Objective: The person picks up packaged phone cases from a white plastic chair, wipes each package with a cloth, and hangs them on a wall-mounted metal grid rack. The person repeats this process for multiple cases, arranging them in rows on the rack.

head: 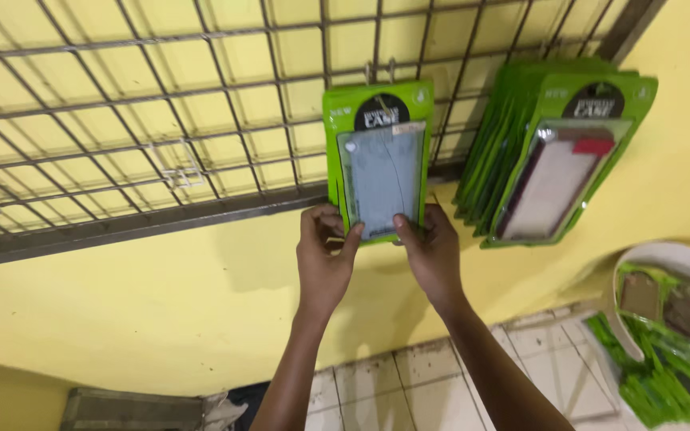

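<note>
Green card pack (380, 160) with a clear window over a grey phone case, hanging from a hook on the wire grid (161, 120) against the yellow wall (161, 311). Pinched at its lower edge from both sides: left hand (325, 259) with thumb on the front and fingers curled behind, right hand (431, 251) likewise. Just to the right, a thick bunch of similar green packs (553, 152) on another hook. Low at right, a white bucket (664, 259) holding more green packs (664, 351), heaped and spilling over.
</note>
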